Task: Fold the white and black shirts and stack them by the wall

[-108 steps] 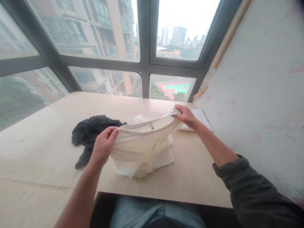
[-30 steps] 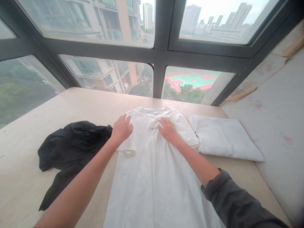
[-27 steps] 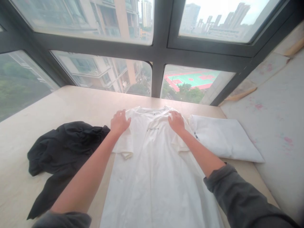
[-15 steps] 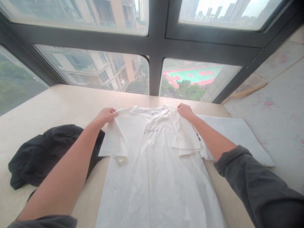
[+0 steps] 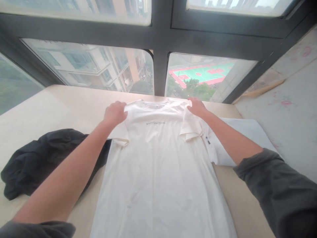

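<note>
A white T-shirt with small dark lettering across the chest lies spread on the pale ledge, its collar toward the window. At its left shoulder edge, my left hand is closed on the fabric, fingers curled. My right hand pinches the opposite shoulder near the sleeve top. Both short sleeves hang folded beside the body of the shirt. The lower hem lies beyond the bottom of the view.
A crumpled black garment lies on the ledge at left, partly behind my left forearm. Folded white cloth sits at right, under my right forearm. Dark window frames close off the back, and a floral-patterned wall stands at right.
Both hands have moved the shirt's shoulders farther toward the window. The chest fabric is flatter and its lettering shows more fully. The camera view has shifted slightly downward.
</note>
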Motion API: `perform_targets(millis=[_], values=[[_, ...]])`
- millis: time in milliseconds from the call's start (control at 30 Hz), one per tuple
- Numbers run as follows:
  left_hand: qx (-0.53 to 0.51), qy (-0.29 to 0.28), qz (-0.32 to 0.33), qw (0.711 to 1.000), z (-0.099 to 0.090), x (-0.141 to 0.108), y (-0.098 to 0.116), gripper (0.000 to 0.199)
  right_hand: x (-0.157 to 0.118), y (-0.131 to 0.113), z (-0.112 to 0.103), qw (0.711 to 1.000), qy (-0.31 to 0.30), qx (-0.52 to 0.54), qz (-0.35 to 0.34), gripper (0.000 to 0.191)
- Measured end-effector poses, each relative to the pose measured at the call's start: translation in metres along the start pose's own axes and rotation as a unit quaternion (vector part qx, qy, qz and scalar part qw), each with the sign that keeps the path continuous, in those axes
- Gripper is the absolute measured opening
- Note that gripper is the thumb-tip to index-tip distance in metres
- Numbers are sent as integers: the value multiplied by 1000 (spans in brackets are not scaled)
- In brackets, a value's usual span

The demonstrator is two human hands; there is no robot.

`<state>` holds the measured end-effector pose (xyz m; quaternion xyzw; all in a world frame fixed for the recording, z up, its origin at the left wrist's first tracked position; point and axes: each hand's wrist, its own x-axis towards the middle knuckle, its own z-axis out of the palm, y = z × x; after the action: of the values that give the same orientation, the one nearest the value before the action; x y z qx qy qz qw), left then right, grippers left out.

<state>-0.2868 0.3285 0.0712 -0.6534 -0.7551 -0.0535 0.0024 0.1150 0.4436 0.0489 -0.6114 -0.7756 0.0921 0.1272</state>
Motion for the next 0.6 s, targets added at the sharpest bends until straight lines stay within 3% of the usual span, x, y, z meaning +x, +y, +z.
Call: perform_targets(millis=[67, 167, 267, 333, 400, 467, 533, 600], values=[[31, 0, 78, 996, -1, -44, 29, 44, -26, 1, -7, 999, -31, -30, -28, 42], [11, -9, 183, 983, -3, -134, 76, 37, -74, 1, -23, 995, -62, -43, -71, 32], [-31, -16, 260, 965, 1, -234, 113, 33, -135, -5, -35, 994, -32, -5, -107, 31], [-46, 9, 292, 955, 7, -293, 121, 35, -183, -9, -37, 992, -4, 34, -121, 30], [-42, 58, 262, 962, 14, -341, 113, 33, -236, -11, -35, 988, 8, 68, -136, 30], [-27, 105, 168, 980, 19, -380, 91, 29, -289, -9, -29, 985, 3, 90, -149, 29], [-21, 119, 83, 989, 20, -415, 63, 31, -340, -5, -22, 983, 5, 112, -148, 28], [-30, 117, 47, 992, 18, -447, 36, 36, -387, 0, -17, 982, 21, 133, -136, 25]])
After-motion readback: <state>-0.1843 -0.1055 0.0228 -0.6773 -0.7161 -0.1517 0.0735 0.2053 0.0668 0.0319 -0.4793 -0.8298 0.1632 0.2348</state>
